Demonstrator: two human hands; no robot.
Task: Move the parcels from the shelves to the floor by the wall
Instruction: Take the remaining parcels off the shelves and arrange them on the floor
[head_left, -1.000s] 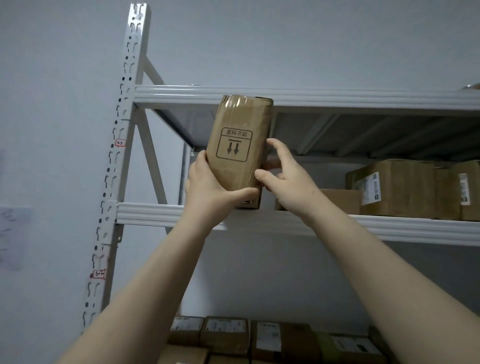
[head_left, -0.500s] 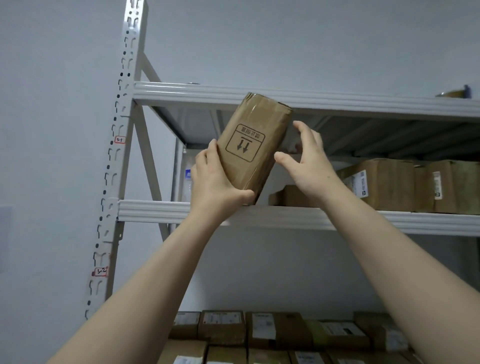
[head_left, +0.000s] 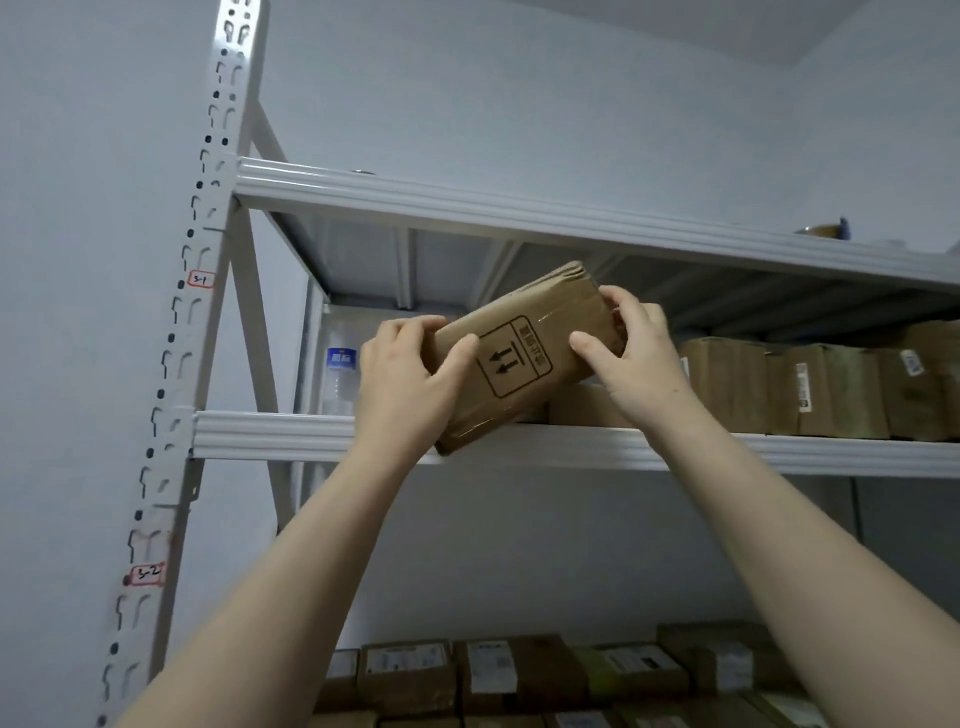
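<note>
A brown cardboard parcel (head_left: 524, 353) with a printed two-arrow mark is tilted, nearly on its side, over the front edge of the middle shelf (head_left: 270, 434). My left hand (head_left: 410, 387) grips its lower left end, thumb across the front face. My right hand (head_left: 631, 353) grips its upper right end, fingers curled over the top edge. More brown parcels (head_left: 810, 389) with white labels stand on the same shelf to the right, and another parcel (head_left: 582, 408) lies behind the held one.
A grey metal rack with a slotted upright (head_left: 192, 322) stands against a white wall. A clear water bottle (head_left: 340, 374) stands at the middle shelf's left end. Several labelled parcels (head_left: 493, 675) fill the lower shelf. The top shelf (head_left: 519, 210) runs above.
The parcel has tipped from upright to nearly on its side, its top swinging right and down. My right hand went from open beside it to gripping its upper end.
</note>
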